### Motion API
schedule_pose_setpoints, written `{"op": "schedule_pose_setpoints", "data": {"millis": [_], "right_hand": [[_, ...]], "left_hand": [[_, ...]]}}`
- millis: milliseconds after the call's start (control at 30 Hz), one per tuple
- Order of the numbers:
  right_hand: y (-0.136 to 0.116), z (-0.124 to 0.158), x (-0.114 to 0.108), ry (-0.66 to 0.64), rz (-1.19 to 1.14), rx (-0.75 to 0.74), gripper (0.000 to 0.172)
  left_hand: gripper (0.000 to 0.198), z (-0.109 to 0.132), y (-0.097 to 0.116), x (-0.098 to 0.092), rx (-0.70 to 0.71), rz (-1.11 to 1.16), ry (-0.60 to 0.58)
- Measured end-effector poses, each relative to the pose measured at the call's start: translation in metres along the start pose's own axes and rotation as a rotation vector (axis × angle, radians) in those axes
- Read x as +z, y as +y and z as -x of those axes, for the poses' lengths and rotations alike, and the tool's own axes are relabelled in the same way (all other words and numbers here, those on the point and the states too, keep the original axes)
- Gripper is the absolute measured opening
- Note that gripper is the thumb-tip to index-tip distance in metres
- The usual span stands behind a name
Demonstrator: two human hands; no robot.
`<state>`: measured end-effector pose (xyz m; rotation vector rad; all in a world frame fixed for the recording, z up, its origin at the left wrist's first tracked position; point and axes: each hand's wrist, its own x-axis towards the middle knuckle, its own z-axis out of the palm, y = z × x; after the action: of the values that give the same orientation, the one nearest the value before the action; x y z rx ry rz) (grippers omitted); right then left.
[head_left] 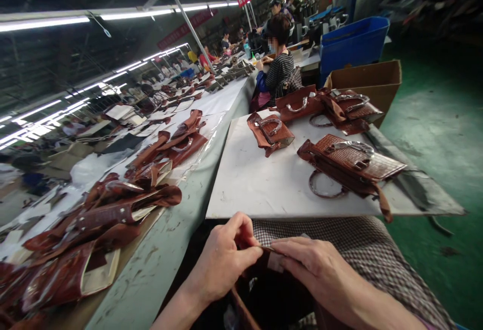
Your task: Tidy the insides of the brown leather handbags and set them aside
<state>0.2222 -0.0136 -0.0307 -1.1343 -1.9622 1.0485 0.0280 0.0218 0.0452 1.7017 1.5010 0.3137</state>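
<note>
My left hand (222, 259) and my right hand (317, 269) meet low in the frame over my lap, both pinching the top edge of a brown leather bag piece (264, 290). The fingertips of both hands touch at the edge near the middle. The piece is dark and mostly hidden under my hands and forearms. Just beyond my hands lies a white board (264, 184) carrying a brown crocodile-pattern handbag (350, 164) with a ring handle, a smaller one (269, 134), and more handbags (328, 106) at its far end.
A long workbench (162, 249) runs along the left with heaps of brown leather bag parts (94, 224). A seated person in a striped top (279, 68) works ahead. A cardboard box (373, 81) and a blue bin (352, 43) stand at the right beside a green floor (445, 169).
</note>
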Motion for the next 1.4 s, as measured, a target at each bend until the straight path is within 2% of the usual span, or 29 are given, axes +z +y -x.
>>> {"op": "schedule_pose_setpoints", "data": {"millis": [100, 233, 367, 500, 600, 667, 867, 1000, 1133, 1200, 1267, 1400], "right_hand": [[-0.009, -0.009, -0.006, -0.076, 0.044, -0.031, 0.019], [-0.014, -0.022, -0.001, -0.096, 0.195, -0.036, 0.008], [-0.007, -0.027, 0.009, -0.034, 0.182, -0.039, 0.017], [-0.001, -0.029, 0.014, -0.013, 0.113, -0.03, 0.017], [-0.001, -0.029, 0.017, -0.016, 0.084, -0.029, 0.018], [-0.001, -0.029, 0.019, -0.014, 0.05, -0.027, 0.02], [0.002, -0.029, 0.024, -0.001, 0.008, -0.006, 0.019], [0.004, -0.029, 0.025, 0.039, -0.031, 0.004, 0.009], [0.002, -0.03, 0.024, 0.069, -0.08, -0.088, 0.017], [0.002, -0.031, 0.022, 0.079, -0.074, -0.158, 0.016], [0.002, -0.032, 0.021, 0.106, -0.041, -0.239, 0.011], [0.005, -0.033, 0.021, 0.203, 0.087, -0.397, 0.012]], "left_hand": [[0.015, -0.001, 0.0, -0.001, -0.079, 0.039, -0.026], [0.013, 0.0, 0.003, -0.002, -0.022, -0.039, -0.013], [0.007, 0.008, 0.005, -0.004, 0.018, -0.04, -0.033], [0.034, 0.023, 0.0, -0.005, -0.037, -0.072, 0.003], [0.014, 0.032, -0.008, -0.003, -0.076, -0.108, 0.033], [0.003, 0.035, -0.012, 0.0, -0.049, -0.149, 0.069], [0.007, 0.03, -0.014, 0.003, 0.017, -0.298, 0.147], [0.008, 0.028, -0.015, 0.004, 0.001, -0.284, 0.156], [0.011, 0.029, -0.016, 0.005, -0.001, -0.273, 0.163], [0.012, 0.029, -0.015, 0.005, -0.004, -0.284, 0.17], [0.013, 0.029, -0.014, 0.004, -0.006, -0.297, 0.175], [0.013, 0.029, -0.014, 0.004, -0.003, -0.303, 0.176]]}}
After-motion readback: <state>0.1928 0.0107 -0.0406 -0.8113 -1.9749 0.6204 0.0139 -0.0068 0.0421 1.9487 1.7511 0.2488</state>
